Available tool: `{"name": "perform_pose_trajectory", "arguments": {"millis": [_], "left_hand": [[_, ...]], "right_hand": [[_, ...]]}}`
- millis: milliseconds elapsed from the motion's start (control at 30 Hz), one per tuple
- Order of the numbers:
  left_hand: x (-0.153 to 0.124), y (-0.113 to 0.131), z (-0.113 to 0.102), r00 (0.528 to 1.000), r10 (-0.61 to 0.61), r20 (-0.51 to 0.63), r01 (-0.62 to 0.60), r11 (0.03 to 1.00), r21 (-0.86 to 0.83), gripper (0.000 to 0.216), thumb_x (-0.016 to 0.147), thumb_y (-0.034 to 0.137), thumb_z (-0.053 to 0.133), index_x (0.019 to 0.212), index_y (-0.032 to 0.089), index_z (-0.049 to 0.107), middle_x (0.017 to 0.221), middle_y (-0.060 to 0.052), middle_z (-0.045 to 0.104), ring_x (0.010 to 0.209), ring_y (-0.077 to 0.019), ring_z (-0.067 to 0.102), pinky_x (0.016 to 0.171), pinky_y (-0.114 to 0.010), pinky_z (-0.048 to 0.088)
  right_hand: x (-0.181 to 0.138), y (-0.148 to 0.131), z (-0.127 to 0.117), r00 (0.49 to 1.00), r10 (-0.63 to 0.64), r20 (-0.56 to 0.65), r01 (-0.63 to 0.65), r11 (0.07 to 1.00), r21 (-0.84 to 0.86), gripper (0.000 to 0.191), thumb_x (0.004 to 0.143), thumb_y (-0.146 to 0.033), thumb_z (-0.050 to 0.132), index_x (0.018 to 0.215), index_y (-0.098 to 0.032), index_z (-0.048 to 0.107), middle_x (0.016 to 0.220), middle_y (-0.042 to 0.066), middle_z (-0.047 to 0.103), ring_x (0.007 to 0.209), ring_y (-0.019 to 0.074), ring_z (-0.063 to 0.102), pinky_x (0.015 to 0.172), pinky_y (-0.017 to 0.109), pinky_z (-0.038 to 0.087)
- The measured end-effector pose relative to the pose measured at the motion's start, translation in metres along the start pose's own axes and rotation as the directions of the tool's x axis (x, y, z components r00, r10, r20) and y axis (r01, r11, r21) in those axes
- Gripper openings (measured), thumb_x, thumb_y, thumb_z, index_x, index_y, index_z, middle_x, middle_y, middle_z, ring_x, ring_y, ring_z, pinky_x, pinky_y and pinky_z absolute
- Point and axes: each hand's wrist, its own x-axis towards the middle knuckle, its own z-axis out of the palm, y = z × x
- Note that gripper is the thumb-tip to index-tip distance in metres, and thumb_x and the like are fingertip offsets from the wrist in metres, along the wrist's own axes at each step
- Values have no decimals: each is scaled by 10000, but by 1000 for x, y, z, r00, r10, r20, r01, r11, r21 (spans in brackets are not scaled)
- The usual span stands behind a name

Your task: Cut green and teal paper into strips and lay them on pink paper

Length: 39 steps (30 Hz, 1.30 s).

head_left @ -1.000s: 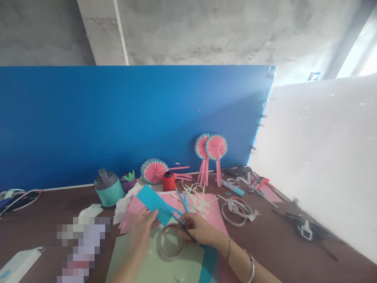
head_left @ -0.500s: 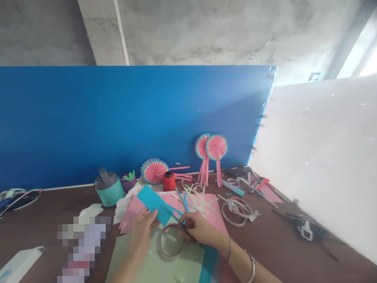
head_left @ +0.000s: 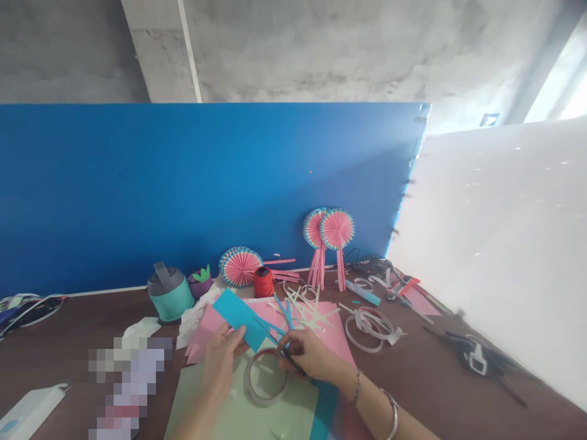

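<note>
My left hand (head_left: 223, 354) pinches the lower edge of a blue paper piece (head_left: 239, 315) between thumb and fingers. My right hand (head_left: 308, 354) is closed around the dark handles of a pair of scissors (head_left: 292, 360). Their blades point up and left, at the right edge of the blue paper. Under the hands, a roll of tape (head_left: 251, 385) lies on pale green paper (head_left: 211, 408). Pink sheets (head_left: 202, 339) lie behind, with thin pale green strips (head_left: 316, 315) and a few blue strips (head_left: 288, 313) on top.
Pink pleated paper rosettes (head_left: 338, 229) lean against the blue partition (head_left: 183, 183). A red thread spool (head_left: 263, 283), a teal container (head_left: 172, 298) and a purple pot (head_left: 200, 282) stand at the back. On the right lie tape rings (head_left: 367, 327), a glue stick (head_left: 363, 292) and a glue gun (head_left: 477, 357).
The scissor blades look slightly further apart at the blue paper's edge. Both hands and the paper have hardly moved.
</note>
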Motion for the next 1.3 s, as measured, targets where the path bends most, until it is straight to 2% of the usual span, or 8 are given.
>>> {"name": "perform_pose_trajectory", "arguments": {"millis": [133, 400, 600, 733, 1133, 1300], "left_hand": [[0, 1, 0, 1000, -1, 1, 1, 1000, 1, 419, 612, 438, 826, 892, 178, 653, 790, -55, 771, 733, -221, 727, 664, -300, 536], [-2, 1, 1, 999, -17, 42, 16, 999, 41, 391, 639, 440, 805, 910, 184, 685, 789, -54, 773, 730, -212, 720, 651, -284, 526], [-4, -2, 5, 991, -51, 126, 46, 998, 40, 409, 651, 448, 790, 936, 166, 709, 848, -94, 784, 795, -249, 728, 698, -320, 537], [-5, 0, 7, 990, -57, 127, 54, 998, 29, 489, 645, 453, 796, 1023, 158, 706, 851, -99, 786, 813, -260, 730, 707, -329, 541], [-5, -2, 5, 990, -48, 131, 44, 999, 29, 488, 668, 448, 797, 1050, 157, 707, 872, -96, 786, 790, -243, 727, 694, -319, 547], [-5, -3, 5, 987, -47, 152, 43, 999, 30, 483, 672, 451, 795, 1044, 155, 711, 850, -97, 785, 790, -252, 730, 700, -334, 557]], "right_hand": [[1, 1, -1, 1000, -12, 0, 12, 1000, -4, 130, 719, -184, 692, 838, -174, 641, 465, -83, 507, 386, 75, 413, 372, 182, 288], [3, 5, 1, 1000, 13, 14, -14, 999, 48, 199, 674, -191, 721, 851, -182, 631, 477, -83, 525, 388, 87, 456, 388, 188, 321], [2, 2, 2, 1000, 26, 11, -26, 999, 47, 203, 697, -215, 723, 866, -184, 615, 479, -83, 531, 398, 91, 463, 380, 182, 308], [1, 0, 2, 999, 35, 12, -35, 998, 47, 202, 715, -211, 707, 891, -186, 609, 482, -86, 525, 399, 92, 457, 382, 184, 301], [1, -1, 0, 1000, -12, -11, 12, 1000, 5, 151, 727, -178, 692, 851, -186, 607, 474, -85, 503, 412, 85, 429, 399, 185, 278], [3, 1, 2, 1000, 21, -6, -21, 1000, 10, 174, 720, -183, 700, 870, -184, 611, 484, -83, 517, 413, 91, 457, 403, 185, 290]]}}
